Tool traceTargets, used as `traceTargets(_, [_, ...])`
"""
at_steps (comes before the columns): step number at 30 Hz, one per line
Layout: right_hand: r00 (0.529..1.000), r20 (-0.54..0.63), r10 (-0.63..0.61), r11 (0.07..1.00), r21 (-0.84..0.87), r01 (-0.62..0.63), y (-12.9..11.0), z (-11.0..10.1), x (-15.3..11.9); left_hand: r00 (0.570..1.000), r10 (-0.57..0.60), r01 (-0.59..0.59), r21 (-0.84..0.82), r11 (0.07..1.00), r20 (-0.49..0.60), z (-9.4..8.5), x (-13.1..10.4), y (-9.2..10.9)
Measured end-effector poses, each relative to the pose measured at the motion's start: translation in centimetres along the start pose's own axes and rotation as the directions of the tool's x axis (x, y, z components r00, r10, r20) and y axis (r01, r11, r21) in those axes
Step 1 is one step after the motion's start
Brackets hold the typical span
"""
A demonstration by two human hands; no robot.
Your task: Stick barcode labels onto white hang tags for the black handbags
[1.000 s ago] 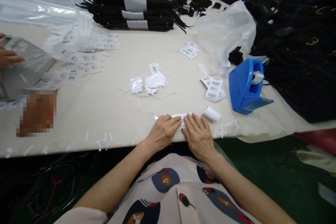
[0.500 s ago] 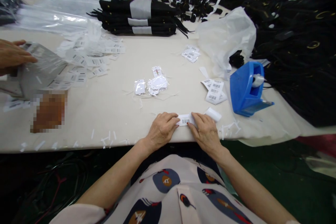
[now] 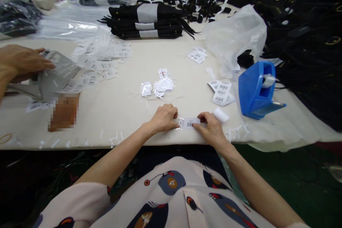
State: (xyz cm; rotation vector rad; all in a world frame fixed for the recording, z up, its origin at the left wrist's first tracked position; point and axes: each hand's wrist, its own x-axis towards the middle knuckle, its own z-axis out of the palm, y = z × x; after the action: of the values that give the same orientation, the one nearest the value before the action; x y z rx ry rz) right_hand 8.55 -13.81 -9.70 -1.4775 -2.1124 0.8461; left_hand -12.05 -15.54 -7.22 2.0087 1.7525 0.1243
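Observation:
A white barcode hang tag point(image 3: 188, 123) in a clear sleeve lies flat near the table's front edge. My left hand point(image 3: 165, 117) is closed at the tag's left end, thumb and fingertips pinching the clear edge. At the other end my right hand point(image 3: 211, 130) is closed too, with its thumb and forefinger on the tag's right side. A small white roll point(image 3: 220, 115) rests just beyond my right fingers. Sheets of barcode stickers point(image 3: 222, 93) lie behind that roll. Farther back from my left hand is a small pile of sleeved white tags point(image 3: 163, 84) with loose strings.
A blue tape dispenser point(image 3: 252, 91) stands on the right, beside a crumpled white plastic bag point(image 3: 236, 35). Strapped black bundles point(image 3: 148, 21) lie at the back, with black goods heaped right. On the left a co-worker's hand point(image 3: 25, 60) holds a clear-wrapped package near scattered barcode labels point(image 3: 93, 64).
My left hand has moved slightly left along the tag, uncovering its left end. My right fingers have curled more over the right end. The view has shifted a little.

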Motion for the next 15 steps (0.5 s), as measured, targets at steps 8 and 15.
traceTargets(8, [0.992,0.089,0.092,0.883,0.452,-0.122,0.7,-0.1,0.4,0.986,-0.056,0.109,-0.347,0.931,0.159,-1.2,0.2,0.3])
traceTargets(15, [0.98,0.146,0.134,0.728,0.657,-0.198,-0.4,0.1,1.1,0.981,-0.034,0.144,-0.594,0.792,0.193,-0.7,0.6,0.2])
